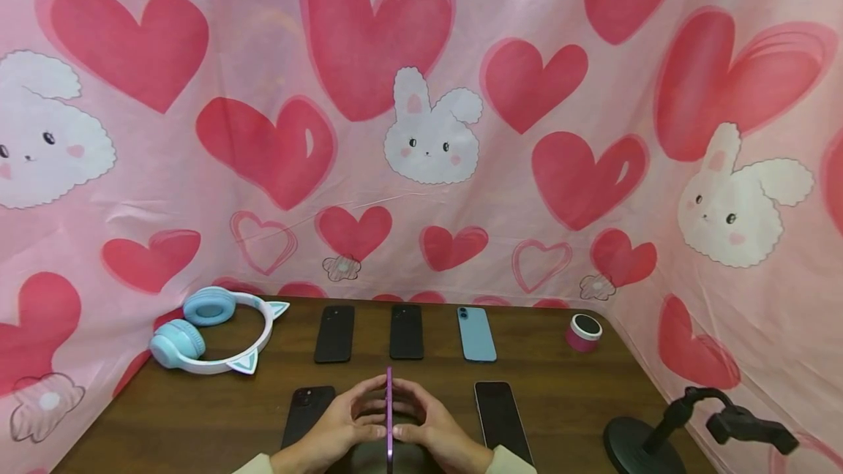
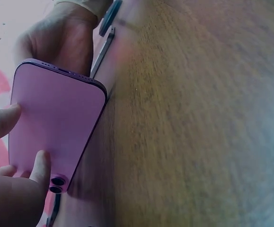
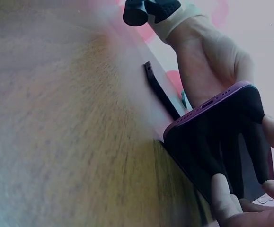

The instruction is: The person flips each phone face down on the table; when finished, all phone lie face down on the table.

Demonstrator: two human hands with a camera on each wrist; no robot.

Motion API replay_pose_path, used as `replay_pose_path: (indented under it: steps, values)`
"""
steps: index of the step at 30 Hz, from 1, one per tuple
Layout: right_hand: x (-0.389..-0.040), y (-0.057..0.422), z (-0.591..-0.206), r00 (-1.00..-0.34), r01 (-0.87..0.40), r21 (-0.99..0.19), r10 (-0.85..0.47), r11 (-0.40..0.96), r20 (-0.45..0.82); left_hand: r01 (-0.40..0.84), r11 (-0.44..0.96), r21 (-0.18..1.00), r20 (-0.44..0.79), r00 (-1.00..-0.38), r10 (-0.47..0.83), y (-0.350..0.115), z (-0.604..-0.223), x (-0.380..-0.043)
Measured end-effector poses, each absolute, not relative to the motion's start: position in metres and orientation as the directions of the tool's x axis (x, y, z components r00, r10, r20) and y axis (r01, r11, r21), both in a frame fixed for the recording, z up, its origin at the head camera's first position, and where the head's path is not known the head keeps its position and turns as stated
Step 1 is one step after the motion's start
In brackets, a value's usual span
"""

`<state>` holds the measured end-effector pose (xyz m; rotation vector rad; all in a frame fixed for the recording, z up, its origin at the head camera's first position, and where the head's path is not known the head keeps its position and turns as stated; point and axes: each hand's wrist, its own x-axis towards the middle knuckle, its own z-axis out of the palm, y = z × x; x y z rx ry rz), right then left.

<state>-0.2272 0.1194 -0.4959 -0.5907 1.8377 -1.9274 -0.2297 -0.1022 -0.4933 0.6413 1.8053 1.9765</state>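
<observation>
A pink-purple phone (image 1: 389, 415) stands edge-on between my two hands in the head view. My left hand (image 1: 336, 426) holds it from the left, with curved fingers and thumb against the pink back (image 2: 56, 113). From the other side my right hand (image 1: 440, 426) holds it, fingertips and thumb at the dark screen (image 3: 193, 146). Two camera lenses (image 2: 56, 184) show on the back, close to a left fingertip. Beside my left hand lies a black phone (image 1: 306, 412), partly hidden by it. A dark-screened phone (image 1: 500, 415) lies by my right hand.
Along the back of the wooden table (image 1: 217, 423) lie two black phones (image 1: 334, 333) (image 1: 407, 331) and a light blue phone (image 1: 477, 333). Cat-ear headphones (image 1: 211, 331) sit at back left. A small pink-and-white round object (image 1: 583, 333) stands back right, and a black stand (image 1: 648, 445) front right.
</observation>
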Motion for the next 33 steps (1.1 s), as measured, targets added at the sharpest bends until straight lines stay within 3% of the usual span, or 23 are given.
replay_pose_path:
  steps: [11,16,23,33]
  values:
    - [-0.227,0.125,-0.497,-0.832,0.026,-0.995,-0.554,-0.094,0.030,0.079,-0.031,0.996,0.084,-0.846,0.526,-0.094,-0.494,-0.230]
    - [-0.227,0.130,-0.496,-0.834,0.037,-0.992,-0.550,-0.124,0.038,0.110,0.091,0.990,0.054,-0.880,0.471,-0.089,-0.494,-0.227]
    - [-0.226,0.135,-0.496,-0.845,0.018,-0.992,-0.532,-0.124,0.051,0.060,0.262,0.963,-0.047,-0.921,0.386,-0.085,-0.494,-0.226]
    - [-0.225,0.136,-0.497,-0.930,-0.010,-0.998,-0.366,-0.057,0.030,0.046,0.202,0.978,-0.034,-0.927,0.373,-0.086,-0.499,-0.227]
